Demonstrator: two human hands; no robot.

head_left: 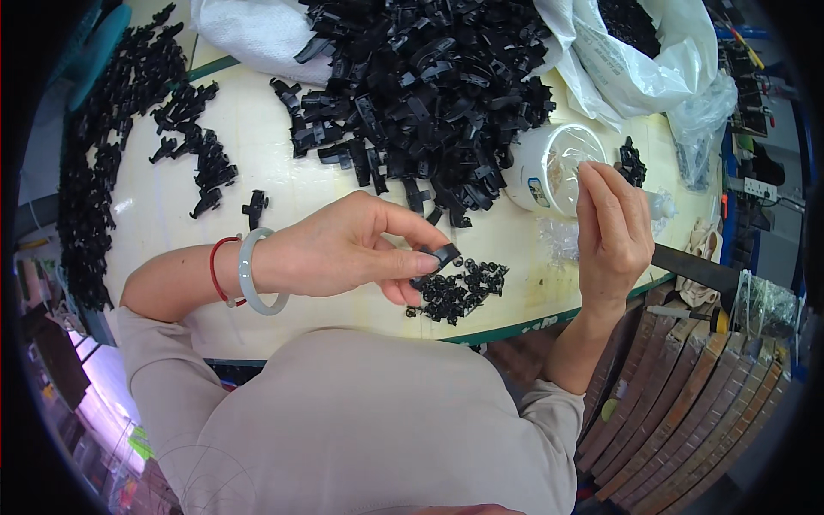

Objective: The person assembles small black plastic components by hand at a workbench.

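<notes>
Between the thumb and fingers of my left hand [343, 245] is a black plastic clip [444, 255], held over the near part of the table. Just below and to the right of it lies a small heap of tiny black plastic pieces [463, 293]. My right hand [614, 227] is raised at the right, in front of a white plastic tub [525, 176] lying on its side. Its thumb and fingertips are pinched together; whatever they hold, if anything, is too small to make out.
A large pile of black clips [429, 103] covers the far middle of the pale table [300, 193]. More clips [90, 189] line the left edge. White sacks [631, 73] stand at the back right. Stacked brown slabs [678, 395] are at the lower right.
</notes>
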